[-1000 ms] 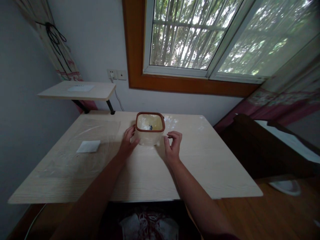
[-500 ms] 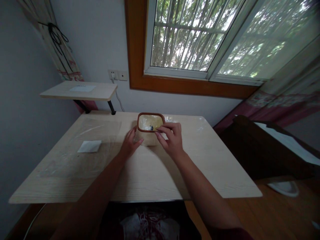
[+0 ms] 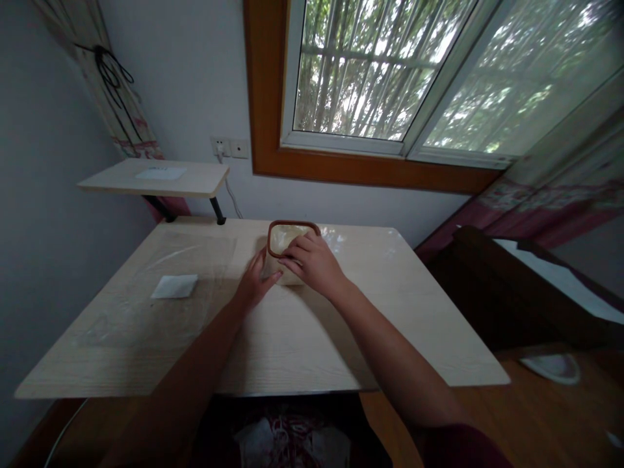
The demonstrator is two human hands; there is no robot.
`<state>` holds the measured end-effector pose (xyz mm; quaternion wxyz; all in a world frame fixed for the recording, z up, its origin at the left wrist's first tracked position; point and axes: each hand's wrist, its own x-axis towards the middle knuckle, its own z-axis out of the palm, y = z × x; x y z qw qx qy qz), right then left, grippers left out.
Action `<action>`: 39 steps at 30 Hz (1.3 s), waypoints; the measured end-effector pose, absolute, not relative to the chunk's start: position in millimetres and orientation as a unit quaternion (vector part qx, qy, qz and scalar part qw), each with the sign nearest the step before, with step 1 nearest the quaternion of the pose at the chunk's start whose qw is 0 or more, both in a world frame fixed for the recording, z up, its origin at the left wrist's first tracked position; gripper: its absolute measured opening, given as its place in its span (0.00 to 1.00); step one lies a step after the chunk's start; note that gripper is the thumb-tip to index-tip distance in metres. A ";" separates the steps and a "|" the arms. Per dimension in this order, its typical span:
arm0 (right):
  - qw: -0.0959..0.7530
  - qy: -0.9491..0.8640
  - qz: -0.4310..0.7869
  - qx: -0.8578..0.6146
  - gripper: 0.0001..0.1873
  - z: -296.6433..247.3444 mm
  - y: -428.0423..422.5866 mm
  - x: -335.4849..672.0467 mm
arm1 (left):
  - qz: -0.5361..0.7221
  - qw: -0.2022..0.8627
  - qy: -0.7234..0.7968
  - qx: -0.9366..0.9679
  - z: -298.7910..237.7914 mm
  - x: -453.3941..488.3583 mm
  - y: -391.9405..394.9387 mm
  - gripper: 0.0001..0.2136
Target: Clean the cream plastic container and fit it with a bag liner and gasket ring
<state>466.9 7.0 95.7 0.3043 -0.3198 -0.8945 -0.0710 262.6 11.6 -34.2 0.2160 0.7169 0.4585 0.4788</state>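
Observation:
A small cream-coloured bin [image 3: 291, 279] with a brown rounded-rectangular rim stands upright on the table, its opening facing up. My left hand [image 3: 253, 281] holds it by the left side, fingers behind and thumb along the front. Over the front rim lies my right hand [image 3: 314, 260], its fingers bent over the edge and its thumb just outside, pinching there. Whether thin film is caught between those fingertips I cannot make out. The right hand covers the right front part of the rim and much of the inside, which looks pale and shiny.
On the left of the wooden table [image 3: 414, 325] a clear plastic sheet [image 3: 121, 318] lies flat, with a folded white paper [image 3: 175, 286] on it. A raised shelf [image 3: 195, 179] on black legs stands at the back left. A wall socket [image 3: 229, 147] and window are behind.
My right hand has moved left along the rim, from the right corner to the front middle. The small dark mark inside the bin is now covered. My left hand stays in place.

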 end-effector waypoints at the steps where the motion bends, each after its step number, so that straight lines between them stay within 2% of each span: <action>1: 0.307 -0.895 -0.068 -0.317 0.12 94.7 6.9 466.8 | 0.481 0.217 0.457 0.715 -34.5 263.2 11.5 0.34; 5: 0.307 -0.903 -0.051 -0.295 0.12 92.8 4.9 465.9 | 0.504 0.233 0.450 0.700 -32.3 264.2 9.5 0.38; 12: 0.302 -0.920 -0.023 -0.248 0.11 93.0 -5.6 465.4 | 0.514 0.297 0.430 0.680 -20.4 257.7 -1.6 0.55; 15: 0.308 -0.921 -0.017 -0.239 0.11 93.7 -10.0 466.1 | 0.519 0.298 0.421 0.682 -20.1 256.2 -3.7 0.58; 28: 0.314 -0.917 -0.004 -0.245 0.11 93.4 -10.7 467.0 | 0.517 0.303 0.421 0.681 -26.7 257.7 -0.8 0.58; 39: 0.392 -0.889 0.046 -0.233 0.11 99.3 -9.0 466.9 | 0.521 0.311 0.416 0.678 -21.5 258.7 -0.6 0.57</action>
